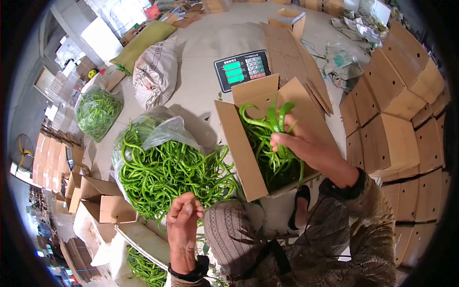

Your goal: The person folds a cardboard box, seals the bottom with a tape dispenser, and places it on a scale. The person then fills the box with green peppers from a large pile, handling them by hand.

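My right hand (299, 139) is wrapped around a small bunch of long green chili peppers (277, 123), held over an open cardboard box (248, 162). More chilies (267, 165) lie inside that box. My left hand (184, 217) has its fingers curled in toward the thumb, at the near edge of a big heap of green chilies (162, 174). Whatever those fingers may hold is hidden. The heap spills out of a clear plastic bag (174, 131) on the floor, left of the box.
A digital scale (241, 71) with lit green displays sits behind the box, beside flattened cardboard (294, 62). Stacked cartons (387, 138) line the right side. A white sack (156, 74) and another bag of chilies (98, 112) stand at the back left. Chilies fill a white container (146, 268) near my left.
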The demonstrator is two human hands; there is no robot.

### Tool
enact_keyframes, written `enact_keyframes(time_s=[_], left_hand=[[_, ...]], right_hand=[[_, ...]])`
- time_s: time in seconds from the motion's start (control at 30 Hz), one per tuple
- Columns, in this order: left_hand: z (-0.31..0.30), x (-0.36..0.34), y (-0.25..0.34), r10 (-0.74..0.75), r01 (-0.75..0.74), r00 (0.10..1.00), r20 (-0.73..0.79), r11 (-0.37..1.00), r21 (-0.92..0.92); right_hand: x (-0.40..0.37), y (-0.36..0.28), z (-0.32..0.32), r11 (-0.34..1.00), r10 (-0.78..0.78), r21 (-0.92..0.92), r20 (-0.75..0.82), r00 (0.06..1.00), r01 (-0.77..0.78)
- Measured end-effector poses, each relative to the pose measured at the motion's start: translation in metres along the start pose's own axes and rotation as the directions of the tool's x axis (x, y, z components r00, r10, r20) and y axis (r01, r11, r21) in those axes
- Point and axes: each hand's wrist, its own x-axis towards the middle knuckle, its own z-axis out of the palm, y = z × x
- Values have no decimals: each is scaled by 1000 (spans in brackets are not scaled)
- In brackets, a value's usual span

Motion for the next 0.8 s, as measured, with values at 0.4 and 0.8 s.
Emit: enact_keyframes(time_s=[0.4,0.8], left_hand=[[-153,-4,-144,-406,461,759,-509,887,-19],[-184,-38,-177,-425,559,735,-528,821,119]], right_hand=[[69,75,-44,716,416,-689,289,862,-115],[178,214,-34,611,63,-791,84,994,29]])
